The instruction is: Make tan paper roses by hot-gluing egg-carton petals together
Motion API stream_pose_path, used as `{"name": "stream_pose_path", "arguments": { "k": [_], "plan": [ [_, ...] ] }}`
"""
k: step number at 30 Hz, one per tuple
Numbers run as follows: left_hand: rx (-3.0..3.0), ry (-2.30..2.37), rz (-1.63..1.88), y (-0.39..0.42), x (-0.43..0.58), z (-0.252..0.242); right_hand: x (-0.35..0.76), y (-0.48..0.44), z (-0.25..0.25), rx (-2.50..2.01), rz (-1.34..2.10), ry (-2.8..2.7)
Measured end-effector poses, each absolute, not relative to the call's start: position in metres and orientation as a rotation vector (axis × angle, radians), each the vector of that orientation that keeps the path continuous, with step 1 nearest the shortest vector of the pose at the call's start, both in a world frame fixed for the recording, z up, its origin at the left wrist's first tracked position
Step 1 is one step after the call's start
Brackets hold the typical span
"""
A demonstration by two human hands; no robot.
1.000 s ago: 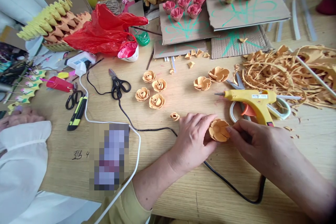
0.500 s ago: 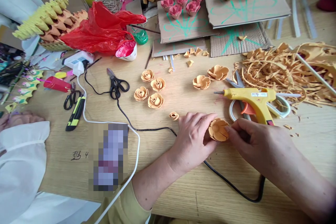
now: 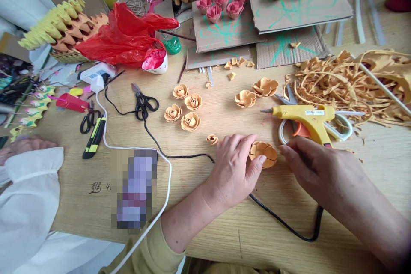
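My left hand [image 3: 236, 167] holds an orange cup-shaped paper flower [image 3: 266, 154], its thumb over the near petals and its fingers around the left side. Just right of that flower, my right hand [image 3: 311, 167] has thumb and forefinger drawn together, apart from the petals. Whether anything lies in that pinch is hidden. A yellow glue gun [image 3: 305, 113] rests behind my right hand, on white-handled scissors [image 3: 340, 130]. Near my left fingertips sits a small rolled orange bud [image 3: 212, 139]. Two open orange flowers [image 3: 245, 99] and several fuller orange roses [image 3: 190, 121] stand farther back.
Orange scraps [image 3: 337, 85] are heaped at right. Pink flowers stand on cardboard sheets [image 3: 302, 8] at the back. Black scissors [image 3: 144, 102], a box cutter [image 3: 94, 137], a white cable [image 3: 168, 180] and a blurred-out object [image 3: 138, 188] lie left. Another person's sleeve [image 3: 35, 180] is at far left.
My right hand has come off the flower and sits slightly to its right. My left thumb has moved up over the petals, and the flower has shifted slightly left and tilted.
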State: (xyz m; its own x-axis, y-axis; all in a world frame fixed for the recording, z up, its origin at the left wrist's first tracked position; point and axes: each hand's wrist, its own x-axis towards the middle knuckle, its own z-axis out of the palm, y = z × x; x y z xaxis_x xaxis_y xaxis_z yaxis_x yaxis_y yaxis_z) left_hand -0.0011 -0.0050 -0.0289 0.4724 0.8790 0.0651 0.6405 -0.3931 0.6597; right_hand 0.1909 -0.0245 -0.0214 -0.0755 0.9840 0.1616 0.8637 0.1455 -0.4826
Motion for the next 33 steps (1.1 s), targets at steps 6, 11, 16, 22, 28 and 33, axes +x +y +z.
{"name": "stream_pose_path", "arguments": {
  "k": [6,11,16,22,28,33],
  "plan": [
    [2.231,1.383,0.476,-0.005,0.003,-0.029,0.187,-0.024,-0.025,-1.680,0.482,-1.915],
    [2.240,1.365,0.512,-0.002,0.004,-0.031,0.184,-0.025,-0.027,-1.695,0.564,-1.876],
    [2.171,1.239,0.659,-0.002,0.004,-0.030,0.181,-0.028,-0.023,-1.679,0.630,-1.833],
    [2.012,1.191,0.809,-0.003,0.005,-0.028,0.179,-0.034,-0.018,-1.651,0.824,-1.760],
    [1.790,1.217,0.791,-0.002,0.006,-0.029,0.179,-0.036,-0.018,-1.595,0.971,-1.718],
    [1.714,1.182,0.795,-0.002,0.005,-0.030,0.178,-0.035,-0.022,-1.552,1.005,-1.701]
  ]
}}
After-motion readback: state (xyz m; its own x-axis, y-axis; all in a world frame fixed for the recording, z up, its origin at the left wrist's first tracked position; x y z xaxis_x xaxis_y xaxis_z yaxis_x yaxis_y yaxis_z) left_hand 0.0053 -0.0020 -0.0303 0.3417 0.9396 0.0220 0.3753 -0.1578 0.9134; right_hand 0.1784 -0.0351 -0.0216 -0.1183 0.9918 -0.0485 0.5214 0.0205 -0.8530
